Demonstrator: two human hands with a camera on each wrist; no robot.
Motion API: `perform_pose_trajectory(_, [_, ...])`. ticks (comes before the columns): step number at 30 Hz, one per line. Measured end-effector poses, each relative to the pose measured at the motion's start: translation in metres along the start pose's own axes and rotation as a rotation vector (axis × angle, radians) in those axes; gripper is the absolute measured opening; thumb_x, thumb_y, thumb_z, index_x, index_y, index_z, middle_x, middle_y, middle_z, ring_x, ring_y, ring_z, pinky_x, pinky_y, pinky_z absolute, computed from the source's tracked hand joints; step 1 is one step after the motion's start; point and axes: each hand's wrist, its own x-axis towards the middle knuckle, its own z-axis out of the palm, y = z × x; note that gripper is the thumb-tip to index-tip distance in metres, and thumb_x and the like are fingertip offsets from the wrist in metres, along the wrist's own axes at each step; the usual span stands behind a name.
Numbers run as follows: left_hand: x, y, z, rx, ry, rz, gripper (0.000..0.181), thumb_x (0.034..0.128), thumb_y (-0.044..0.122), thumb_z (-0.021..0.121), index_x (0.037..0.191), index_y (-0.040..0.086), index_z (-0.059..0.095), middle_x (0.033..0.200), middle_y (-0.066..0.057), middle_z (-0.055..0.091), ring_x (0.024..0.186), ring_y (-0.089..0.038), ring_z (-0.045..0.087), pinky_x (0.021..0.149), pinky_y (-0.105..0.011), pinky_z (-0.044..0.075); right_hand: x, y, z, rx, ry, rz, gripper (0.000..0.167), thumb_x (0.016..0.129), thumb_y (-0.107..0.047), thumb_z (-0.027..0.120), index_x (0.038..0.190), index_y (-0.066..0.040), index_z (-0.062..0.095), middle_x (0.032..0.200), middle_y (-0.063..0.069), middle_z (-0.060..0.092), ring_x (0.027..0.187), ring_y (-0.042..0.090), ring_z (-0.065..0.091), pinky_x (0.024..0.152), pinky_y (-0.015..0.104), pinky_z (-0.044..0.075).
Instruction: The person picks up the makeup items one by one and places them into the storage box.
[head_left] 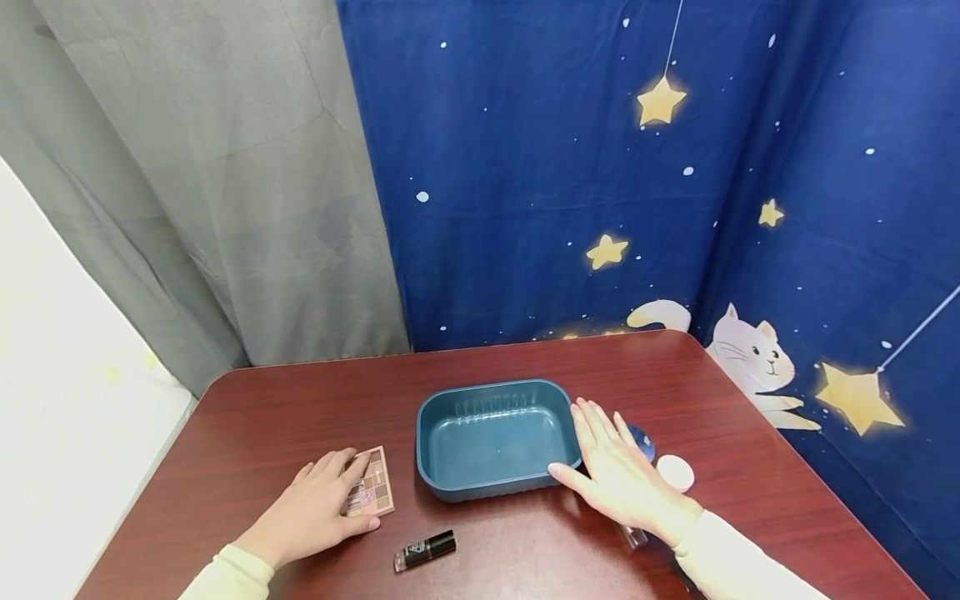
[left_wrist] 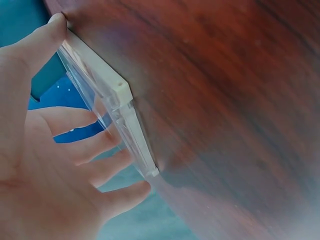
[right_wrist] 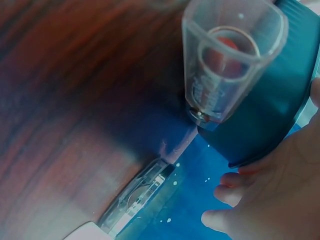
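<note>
My left hand (head_left: pixel 318 504) lies over an eyeshadow palette (head_left: pixel 381 483) on the table. Its thumb is by the near edge, and its spread fingers reach across the clear lid (left_wrist: pixel 87 87), as the left wrist view shows. At the right end of a blue-green plastic basin (head_left: pixel 498 442), my right hand (head_left: pixel 618 475) touches the rim with straight fingers. Beneath the right wrist stands or lies a clear tube (right_wrist: pixel 227 65) with something red inside. A clear-sided case (right_wrist: pixel 135 200) appears farther along in the right wrist view.
A small black-capped cosmetic tube (head_left: pixel 425 551) lies in front of the basin. Beyond the right hand are a dark blue round item (head_left: pixel 642 442) and a white round item (head_left: pixel 676 473). Curtains (head_left: pixel 525 167) hang behind the reddish-brown table (head_left: pixel 315 392).
</note>
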Motion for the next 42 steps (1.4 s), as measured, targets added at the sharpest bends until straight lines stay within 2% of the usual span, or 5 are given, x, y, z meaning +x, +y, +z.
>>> perform_pose_trajectory(6, [0.002,-0.001,0.001,0.022,0.024,0.011,0.087,0.0762,0.056,0.081,0.14,0.002,0.057,0.128,-0.015,0.056,0.116,-0.037,0.055,0.096,-0.059,0.043,-0.001,-0.001,-0.001,0.003,-0.002,0.001,0.099,0.093,-0.074,0.044,0.159,-0.002,0.025,0.165,0.011,0.021,0.152,0.031,0.018,0.117,0.061,0.015])
perform_pose_trajectory(16, [0.005,-0.002,0.0,0.03,0.017,0.018,0.086,0.0763,0.057,0.08,0.138,0.001,0.058,0.126,-0.015,0.055,0.115,-0.036,0.054,0.095,-0.058,0.044,-0.001,-0.001,-0.001,0.002,-0.005,0.003,0.1,0.093,-0.075,0.045,0.159,-0.003,0.025,0.166,0.01,0.02,0.152,0.031,0.019,0.117,0.061,0.015])
perform_pose_trajectory(24, [0.011,-0.001,-0.005,0.042,0.032,0.051,0.085,0.0765,0.055,0.08,0.138,0.0,0.058,0.125,-0.017,0.055,0.114,-0.037,0.054,0.096,-0.059,0.043,-0.001,-0.001,-0.001,-0.007,0.001,0.0,0.099,0.094,-0.074,0.045,0.159,-0.002,0.025,0.165,0.011,0.021,0.152,0.031,0.019,0.117,0.061,0.016])
perform_pose_trajectory(33, [0.019,0.002,-0.013,0.02,0.032,0.057,0.083,0.0771,0.054,0.08,0.138,0.0,0.059,0.125,-0.017,0.056,0.113,-0.037,0.055,0.094,-0.057,0.046,0.0,0.0,0.0,-0.006,0.004,-0.006,0.096,0.094,-0.069,0.05,0.158,-0.001,0.026,0.165,0.012,0.022,0.151,0.032,0.02,0.117,0.06,0.016])
perform_pose_trajectory(42, [0.025,0.003,-0.016,0.04,0.054,0.077,0.084,0.0762,0.054,0.08,0.137,0.0,0.059,0.124,-0.017,0.056,0.111,-0.036,0.055,0.091,-0.056,0.048,0.0,-0.001,0.0,-0.008,0.0,-0.005,0.095,0.095,-0.066,0.053,0.159,-0.001,0.025,0.165,0.013,0.022,0.151,0.032,0.019,0.117,0.061,0.017])
